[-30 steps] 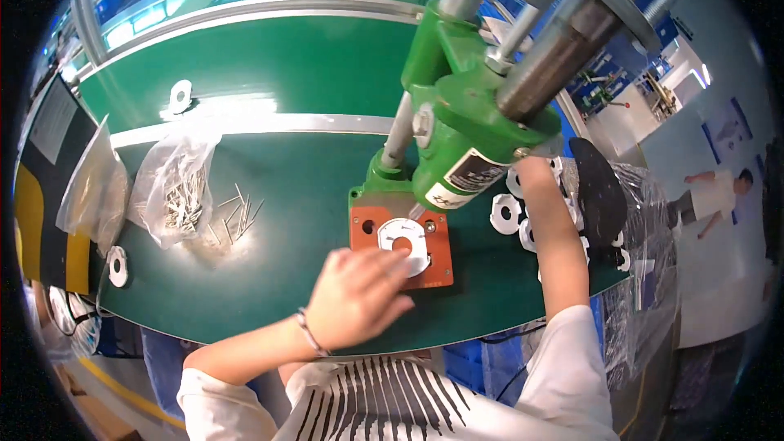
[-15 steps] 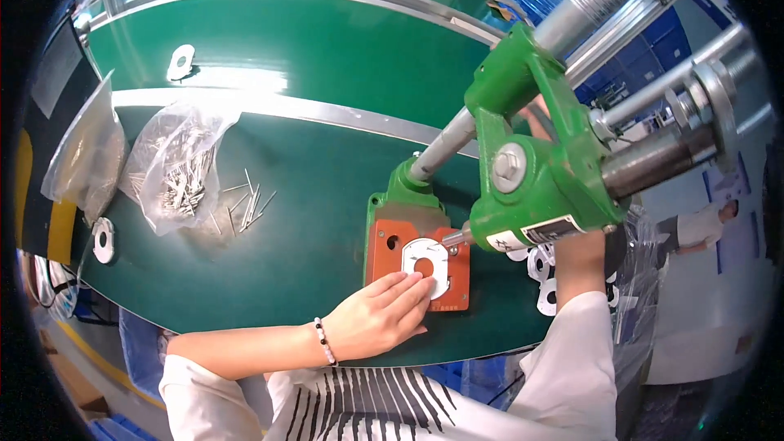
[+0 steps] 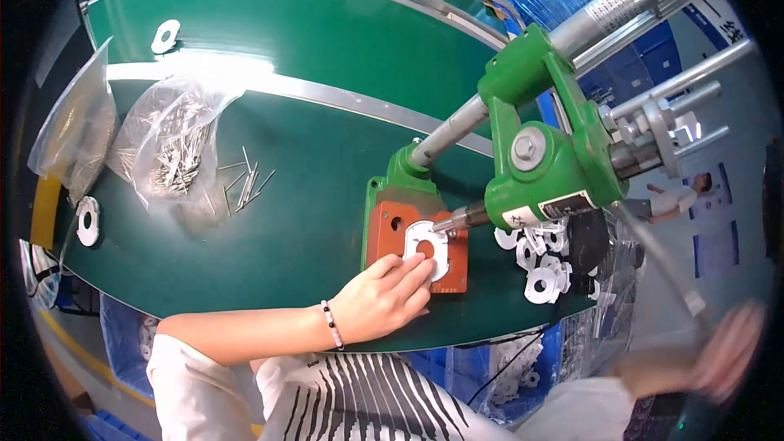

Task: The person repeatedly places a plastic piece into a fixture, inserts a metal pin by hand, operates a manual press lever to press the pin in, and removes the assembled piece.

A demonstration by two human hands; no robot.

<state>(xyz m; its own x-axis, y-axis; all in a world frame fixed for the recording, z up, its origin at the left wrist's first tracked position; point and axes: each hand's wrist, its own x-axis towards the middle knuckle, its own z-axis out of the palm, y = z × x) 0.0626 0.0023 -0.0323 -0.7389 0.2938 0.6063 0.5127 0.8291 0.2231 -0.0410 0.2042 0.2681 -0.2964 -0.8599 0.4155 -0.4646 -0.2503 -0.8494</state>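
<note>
My left hand (image 3: 388, 298) presses its fingertips on the near side of a white oval plate (image 3: 440, 265) with a round hole. That plate lies on the orange fixture block (image 3: 390, 241) of a green hand press (image 3: 523, 171). The tip of the press's metal ram (image 3: 461, 220) is at the plate's far right edge; I cannot tell if it touches. Out at the lower right, my right hand (image 3: 731, 351) is smeared by motion at the end of the press's grey lever (image 3: 657, 257). Its grip cannot be made out.
Clear bags, one with metal pins (image 3: 180, 163), stand on the left of the green table (image 3: 302, 220). Loose pins (image 3: 249, 184) lie beside them. White plates (image 3: 541, 284) are piled right of the press. Blue bins (image 3: 131, 351) sit below the table edge. Another person (image 3: 678, 196) is at far right.
My right hand has swung from behind the press down to the lower right, and the lever now shows there. The ram has advanced toward the plate. My left hand stays on the plate.
</note>
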